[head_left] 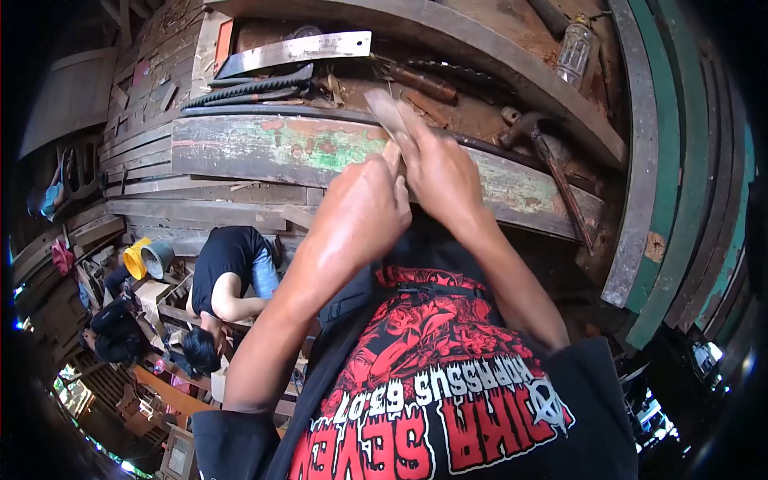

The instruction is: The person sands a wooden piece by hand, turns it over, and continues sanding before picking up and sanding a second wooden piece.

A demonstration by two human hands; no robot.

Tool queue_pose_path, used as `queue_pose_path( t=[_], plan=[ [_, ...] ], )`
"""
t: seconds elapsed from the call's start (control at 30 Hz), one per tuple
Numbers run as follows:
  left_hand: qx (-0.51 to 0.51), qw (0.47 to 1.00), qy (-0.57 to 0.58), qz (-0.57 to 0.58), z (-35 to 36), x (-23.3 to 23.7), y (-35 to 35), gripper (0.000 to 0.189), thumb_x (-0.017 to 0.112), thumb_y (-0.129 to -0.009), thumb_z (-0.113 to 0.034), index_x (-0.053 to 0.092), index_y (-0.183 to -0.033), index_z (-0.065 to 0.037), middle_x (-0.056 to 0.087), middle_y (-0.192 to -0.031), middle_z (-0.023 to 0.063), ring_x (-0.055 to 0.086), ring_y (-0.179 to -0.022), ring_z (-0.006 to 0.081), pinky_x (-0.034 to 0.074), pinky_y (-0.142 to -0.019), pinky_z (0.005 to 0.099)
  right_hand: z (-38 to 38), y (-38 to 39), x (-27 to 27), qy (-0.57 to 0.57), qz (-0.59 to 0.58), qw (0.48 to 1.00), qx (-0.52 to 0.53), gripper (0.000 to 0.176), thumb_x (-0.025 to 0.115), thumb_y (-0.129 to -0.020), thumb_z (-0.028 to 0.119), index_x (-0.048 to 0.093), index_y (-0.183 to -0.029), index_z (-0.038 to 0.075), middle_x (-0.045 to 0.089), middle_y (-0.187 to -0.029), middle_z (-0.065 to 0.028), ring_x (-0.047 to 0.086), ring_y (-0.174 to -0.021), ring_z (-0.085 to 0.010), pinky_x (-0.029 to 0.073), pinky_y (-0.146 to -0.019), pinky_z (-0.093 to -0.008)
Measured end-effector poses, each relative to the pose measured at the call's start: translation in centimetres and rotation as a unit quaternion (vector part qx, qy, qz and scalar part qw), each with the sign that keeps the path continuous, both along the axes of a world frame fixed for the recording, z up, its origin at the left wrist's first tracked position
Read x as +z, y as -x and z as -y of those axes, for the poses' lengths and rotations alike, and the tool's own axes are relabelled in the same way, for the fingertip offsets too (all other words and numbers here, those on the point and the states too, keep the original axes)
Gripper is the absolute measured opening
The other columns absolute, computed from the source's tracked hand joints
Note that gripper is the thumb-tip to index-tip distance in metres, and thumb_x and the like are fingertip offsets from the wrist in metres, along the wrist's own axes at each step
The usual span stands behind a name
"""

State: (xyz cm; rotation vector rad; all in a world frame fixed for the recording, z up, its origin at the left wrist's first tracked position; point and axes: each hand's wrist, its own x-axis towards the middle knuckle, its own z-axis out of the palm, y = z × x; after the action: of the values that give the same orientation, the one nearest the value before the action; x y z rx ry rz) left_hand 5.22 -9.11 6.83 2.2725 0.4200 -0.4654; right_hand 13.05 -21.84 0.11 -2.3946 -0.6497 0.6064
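Note:
My left hand (360,204) is closed around a light wooden handle. Above that fist rises the flat grey blade of a chisel-like tool (384,110), slightly blurred. My right hand (442,172) meets the left one, its fingers bent against the blade. Both hands are over a worn plank (264,148) with flaking green paint. Just beyond the hands lie a brown wooden handle (424,82) and wood scraps in a trough. To the right, a claw hammer (552,160) rests with its handle across the plank.
A metal ruler (300,52) and dark ribbed rods (248,92) lie at the trough's left. A clear bottle (574,52) stands at upper right, inside long boards (668,160). Lower left, a person (228,276) bends over near a yellow bucket (136,258).

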Motion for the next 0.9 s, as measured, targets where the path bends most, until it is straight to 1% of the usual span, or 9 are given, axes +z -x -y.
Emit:
queue_pose_path(
  t=[0.13,0.17,0.27,0.37,0.47,0.57,0.67,0.83,0.9],
  plan=[
    [0.012,1.0,0.002,-0.016,0.2,-0.2,0.2,0.025,0.056,-0.098,-0.012,0.059,-0.116,0.005,0.064,-0.094,0.0385,0.063,-0.094,0.0569,0.047,-0.087,0.0627,0.2,1.1,0.6,-0.014,-0.026,0.999,-0.031,0.046,0.053,-0.109,0.033,0.055,-0.152,0.016,0.071,-0.09,-0.0329,0.069,-0.087,-0.0533,0.053,-0.079,-0.0625],
    [0.019,0.999,-0.008,-0.028,0.3,0.5,-0.3,0.024,0.058,-0.095,-0.009,0.064,-0.108,0.011,0.067,-0.089,0.0381,0.068,-0.09,0.0549,0.055,-0.084,0.0605,-0.7,0.2,0.7,0.008,-0.054,0.998,-0.037,0.047,0.052,-0.109,0.033,0.054,-0.153,0.016,0.071,-0.09,-0.033,0.069,-0.087,-0.053,0.053,-0.078,-0.0628],
    [-0.01,1.0,-0.015,0.022,0.0,0.3,-0.4,0.024,0.058,-0.095,-0.01,0.065,-0.105,0.011,0.067,-0.089,0.0386,0.068,-0.089,0.0549,0.056,-0.083,0.0605,-0.1,0.5,-0.2,-0.01,-0.003,1.0,-0.026,0.047,0.051,-0.109,0.033,0.054,-0.153,0.016,0.071,-0.089,-0.0322,0.069,-0.086,-0.0526,0.053,-0.078,-0.0626],
    [0.021,0.999,-0.017,0.03,0.5,-0.6,0.4,0.023,0.058,-0.095,-0.009,0.065,-0.103,0.011,0.066,-0.088,0.039,0.068,-0.088,0.0553,0.055,-0.083,0.0605,0.3,1.5,0.5,-0.01,-0.015,1.0,-0.021,0.046,0.051,-0.11,0.032,0.054,-0.153,0.017,0.071,-0.087,-0.0317,0.07,-0.085,-0.0521,0.053,-0.078,-0.0625],
    [0.03,0.999,-0.01,-0.043,0.2,0.6,-0.5,0.024,0.058,-0.095,-0.01,0.064,-0.102,0.013,0.066,-0.09,0.0398,0.067,-0.089,0.0558,0.055,-0.083,0.0605,-0.5,0.3,-0.5,0.007,-0.029,0.999,-0.029,0.047,0.052,-0.109,0.031,0.053,-0.154,0.017,0.071,-0.085,-0.0309,0.07,-0.084,-0.0523,0.053,-0.077,-0.0619],
    [0.008,1.0,-0.019,0.002,0.1,0.1,-0.3,0.026,0.058,-0.095,-0.011,0.064,-0.104,0.012,0.066,-0.089,0.039,0.067,-0.09,0.0559,0.055,-0.084,0.06,0.5,1.2,1.0,-0.022,-0.037,0.999,-0.021,0.048,0.052,-0.109,0.033,0.052,-0.154,0.017,0.071,-0.085,-0.0301,0.069,-0.084,-0.0528,0.053,-0.076,-0.0613],
    [0.05,0.998,0.015,-0.033,0.0,0.9,-0.6,0.025,0.058,-0.095,-0.012,0.065,-0.107,0.01,0.066,-0.088,0.0394,0.067,-0.091,0.0562,0.054,-0.085,0.06,-0.4,1.0,0.0,-0.021,-0.019,0.999,-0.03,0.048,0.053,-0.109,0.031,0.053,-0.154,0.017,0.072,-0.086,-0.0301,0.069,-0.085,-0.0531,0.053,-0.077,-0.0619],
    [0.017,0.998,0.004,-0.054,-0.2,0.9,-1.1,0.028,0.054,-0.097,-0.014,0.066,-0.111,0.007,0.064,-0.087,0.0391,0.065,-0.092,0.058,0.052,-0.087,0.0609,0.6,0.7,0.7,-0.014,-0.04,0.999,-0.003,0.05,0.054,-0.108,0.035,0.051,-0.154,0.016,0.073,-0.086,-0.0298,0.071,-0.083,-0.0518,0.054,-0.075,-0.0643],
    [0.038,0.997,0.037,-0.056,-0.6,0.2,-1.1,0.032,0.056,-0.098,-0.019,0.063,-0.101,0.013,0.062,-0.08,0.0367,0.069,-0.08,0.0443,0.052,-0.081,0.0551,0.3,0.7,-0.3,-0.039,-0.037,0.998,-0.017,0.048,0.053,-0.109,0.033,0.052,-0.154,0.016,0.072,-0.088,-0.031,0.07,-0.085,-0.0528,0.053,-0.078,-0.0627]
  ],
)
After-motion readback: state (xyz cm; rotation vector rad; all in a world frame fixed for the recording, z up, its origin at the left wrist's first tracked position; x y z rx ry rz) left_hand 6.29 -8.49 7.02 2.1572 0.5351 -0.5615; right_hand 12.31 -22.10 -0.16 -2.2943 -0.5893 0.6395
